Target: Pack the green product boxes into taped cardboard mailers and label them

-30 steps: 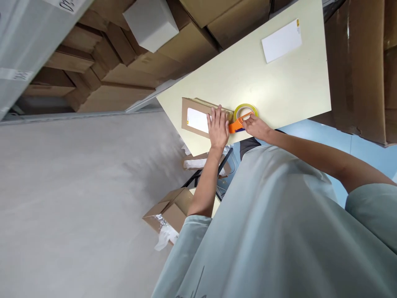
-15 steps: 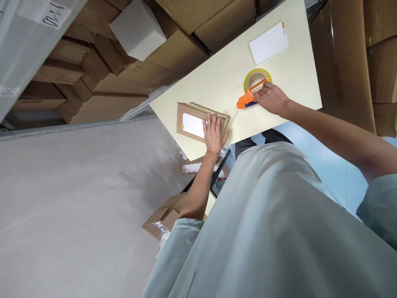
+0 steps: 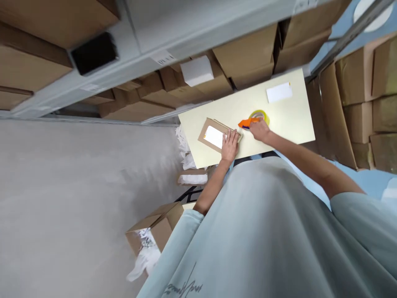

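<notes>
open tabletop (image 3: 237, 101) lies between tape dispenser (image 3: 245, 123) and white card (image 3: 279, 92), while cartons (image 3: 252, 58) wall off the far edge.

matt cardbd box (image 3: 217, 126), smooth plastic tape disp. (image 3: 245, 123)

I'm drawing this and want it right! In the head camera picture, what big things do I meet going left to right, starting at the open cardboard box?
Open cardboard box → small brown box under the left hand → orange tape dispenser in the right hand → white rectangle → stacked cardboard boxes.
</notes>
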